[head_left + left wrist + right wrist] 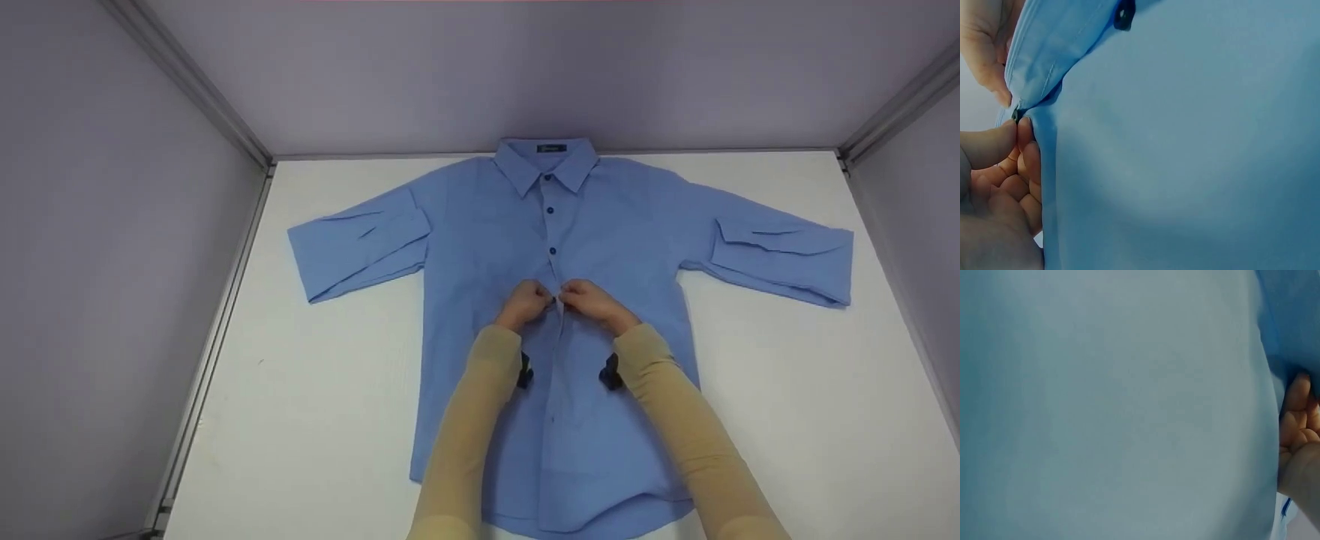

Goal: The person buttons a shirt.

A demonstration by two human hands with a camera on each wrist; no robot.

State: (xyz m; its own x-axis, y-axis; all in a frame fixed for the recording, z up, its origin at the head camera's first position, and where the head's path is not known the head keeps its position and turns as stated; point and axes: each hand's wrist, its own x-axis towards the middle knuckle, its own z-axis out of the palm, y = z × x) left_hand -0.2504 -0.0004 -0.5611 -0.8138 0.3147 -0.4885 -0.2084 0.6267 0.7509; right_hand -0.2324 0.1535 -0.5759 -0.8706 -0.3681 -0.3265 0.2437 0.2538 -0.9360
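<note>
A light blue button-up shirt [480,225] lies front up on a white table, its collar at the far end. My left hand [527,304] is at mid-placket, and its thumb and forefinger pinch a small dark button [1015,115] at the cloth edge. Just across the front opening, my right hand [592,301] pinches the edge of the other placket [1044,62], its fingertips right by the button. In the right wrist view, the shirt front fills most of the picture and partly covers the right hand [1300,427].
Above the hands, several dark buttons show along the placket, including one button [553,251] closest to them. Both sleeves are folded back on themselves, the left-side sleeve [360,247] and the right-side sleeve [784,259]. Grey panels [525,75] wall the table [300,420] at back and sides.
</note>
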